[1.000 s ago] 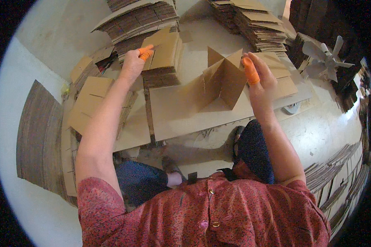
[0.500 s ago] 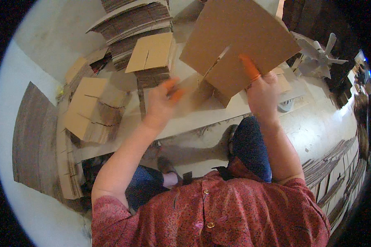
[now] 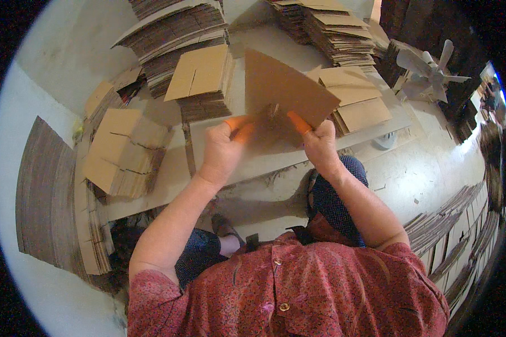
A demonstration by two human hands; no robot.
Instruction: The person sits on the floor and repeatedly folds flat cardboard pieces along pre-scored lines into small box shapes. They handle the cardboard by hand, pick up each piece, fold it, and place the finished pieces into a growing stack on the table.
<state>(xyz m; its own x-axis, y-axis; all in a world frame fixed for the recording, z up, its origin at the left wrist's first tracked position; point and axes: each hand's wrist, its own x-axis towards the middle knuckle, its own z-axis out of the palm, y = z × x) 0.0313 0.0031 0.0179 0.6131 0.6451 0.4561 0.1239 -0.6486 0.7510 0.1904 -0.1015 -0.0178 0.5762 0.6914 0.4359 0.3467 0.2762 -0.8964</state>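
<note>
**Above a Pale Counter, Two Hands Meet at a Cardboard Panel**

Over the front of the counter (image 3: pixel 174 180), a worker tilts a brown cardboard panel (image 3: pixel 287 84) upward, its broad face clear of the surface. The right hand (image 3: pixel 321 146) grips its lower right edge, an orange-covered finger along the face. The left hand (image 3: pixel 218 149) curls in at the lower left; blur hides whether it grips. The step in hand appears to be lining up the panel at its low, blurred middle. The next move seems to call for steady holding on both sides, without bending the board. A slotted cardboard stack (image 3: pixel 199 73) stands beyond the left hand, another cardboard pile (image 3: pixel 354 92) beyond the right.
</note>
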